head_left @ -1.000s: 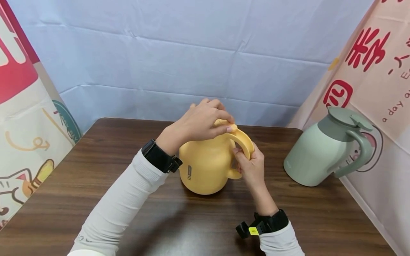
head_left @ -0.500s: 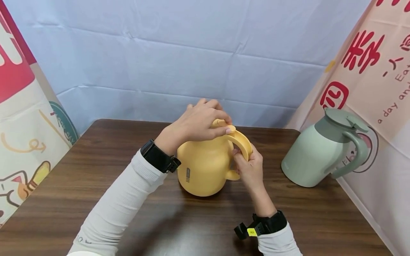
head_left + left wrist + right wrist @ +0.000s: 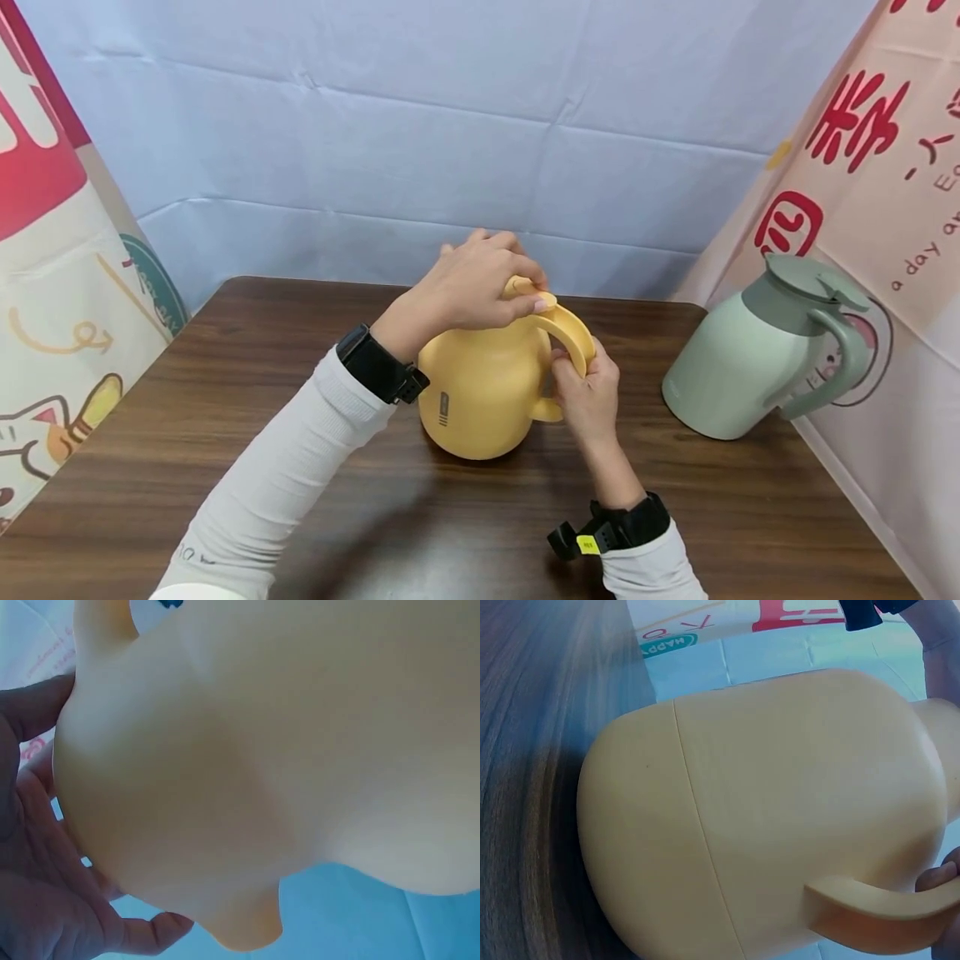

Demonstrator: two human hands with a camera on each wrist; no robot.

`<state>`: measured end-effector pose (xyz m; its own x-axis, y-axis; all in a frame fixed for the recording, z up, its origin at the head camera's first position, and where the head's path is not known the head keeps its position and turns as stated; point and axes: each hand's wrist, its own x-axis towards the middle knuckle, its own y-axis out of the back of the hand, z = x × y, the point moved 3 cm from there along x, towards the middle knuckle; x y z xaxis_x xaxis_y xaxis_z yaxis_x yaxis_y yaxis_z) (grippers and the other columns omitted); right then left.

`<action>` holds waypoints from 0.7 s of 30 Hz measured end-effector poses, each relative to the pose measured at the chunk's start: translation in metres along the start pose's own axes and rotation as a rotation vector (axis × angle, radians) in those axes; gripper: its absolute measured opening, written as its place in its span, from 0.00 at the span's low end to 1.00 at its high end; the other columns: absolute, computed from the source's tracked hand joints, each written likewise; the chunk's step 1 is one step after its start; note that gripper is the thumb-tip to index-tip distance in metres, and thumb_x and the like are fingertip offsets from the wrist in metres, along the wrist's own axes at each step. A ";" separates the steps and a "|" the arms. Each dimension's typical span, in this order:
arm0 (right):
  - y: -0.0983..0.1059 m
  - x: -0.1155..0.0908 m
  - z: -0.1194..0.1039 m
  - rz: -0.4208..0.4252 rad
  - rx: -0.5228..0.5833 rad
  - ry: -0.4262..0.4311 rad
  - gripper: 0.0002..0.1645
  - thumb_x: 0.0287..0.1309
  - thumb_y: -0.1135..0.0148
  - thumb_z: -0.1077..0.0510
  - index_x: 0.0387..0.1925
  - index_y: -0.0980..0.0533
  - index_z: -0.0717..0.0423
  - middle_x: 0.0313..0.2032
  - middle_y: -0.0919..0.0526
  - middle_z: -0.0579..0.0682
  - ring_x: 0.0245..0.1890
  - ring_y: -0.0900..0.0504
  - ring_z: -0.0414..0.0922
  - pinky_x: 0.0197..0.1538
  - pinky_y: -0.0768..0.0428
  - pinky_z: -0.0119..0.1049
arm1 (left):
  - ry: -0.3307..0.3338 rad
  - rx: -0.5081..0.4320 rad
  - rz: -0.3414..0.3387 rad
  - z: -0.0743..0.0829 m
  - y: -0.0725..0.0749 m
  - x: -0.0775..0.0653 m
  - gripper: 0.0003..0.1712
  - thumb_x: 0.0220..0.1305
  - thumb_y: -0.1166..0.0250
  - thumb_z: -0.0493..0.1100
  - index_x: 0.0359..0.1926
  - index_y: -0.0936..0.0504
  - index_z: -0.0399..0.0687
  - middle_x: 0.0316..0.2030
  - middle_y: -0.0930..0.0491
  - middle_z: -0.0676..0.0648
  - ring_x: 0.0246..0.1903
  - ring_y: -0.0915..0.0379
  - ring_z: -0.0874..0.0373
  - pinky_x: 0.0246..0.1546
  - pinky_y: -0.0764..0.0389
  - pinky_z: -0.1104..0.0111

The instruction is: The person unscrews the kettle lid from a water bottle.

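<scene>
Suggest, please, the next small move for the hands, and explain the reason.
I would probably try a gentle twist of the yellow jug's top with the left hand: that hand curls over the top, the right hand grips the handle and could resist the turning, and the jug stands upright on the table.

Two each: jugs (image 3: 480, 392) (image 3: 731, 367), grips (image 3: 476, 283) (image 3: 590, 392), wristbands (image 3: 375, 367) (image 3: 643, 523); one table (image 3: 225, 392); perhaps three backdrops (image 3: 60, 283) (image 3: 420, 150) (image 3: 840, 200).

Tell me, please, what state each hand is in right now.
Left hand: closed, holding the yellow jug at its top.
Right hand: closed, holding the jug's handle.
</scene>
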<state>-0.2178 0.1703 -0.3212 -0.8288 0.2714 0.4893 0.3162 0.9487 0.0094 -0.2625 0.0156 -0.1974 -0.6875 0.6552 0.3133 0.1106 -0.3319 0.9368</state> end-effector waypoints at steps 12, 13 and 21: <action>0.001 0.002 0.004 0.046 -0.068 0.039 0.02 0.53 0.47 0.69 0.28 0.29 0.66 0.10 0.34 0.48 0.07 0.36 0.39 0.11 0.37 0.29 | 0.058 0.043 0.021 0.006 -0.001 0.000 0.17 0.62 0.44 0.62 0.47 0.18 0.67 0.49 0.29 0.53 0.45 0.37 0.49 0.29 0.37 0.56; 0.001 0.002 0.004 0.046 -0.067 0.038 0.02 0.53 0.48 0.68 0.28 0.29 0.67 0.10 0.34 0.49 0.07 0.35 0.39 0.11 0.37 0.29 | 0.061 0.049 0.021 0.007 -0.001 0.000 0.17 0.62 0.44 0.62 0.47 0.18 0.67 0.49 0.29 0.53 0.45 0.37 0.49 0.29 0.37 0.56; 0.001 0.001 0.004 0.048 -0.056 0.023 0.04 0.53 0.48 0.68 0.26 0.29 0.59 0.09 0.33 0.50 0.07 0.34 0.41 0.11 0.35 0.30 | 0.072 0.068 0.022 0.010 -0.003 -0.001 0.16 0.62 0.43 0.62 0.47 0.18 0.68 0.47 0.29 0.52 0.44 0.37 0.47 0.28 0.36 0.55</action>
<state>-0.2204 0.1721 -0.3246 -0.8015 0.3115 0.5106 0.3808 0.9240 0.0341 -0.2551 0.0227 -0.1984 -0.7339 0.5970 0.3242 0.1730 -0.2972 0.9390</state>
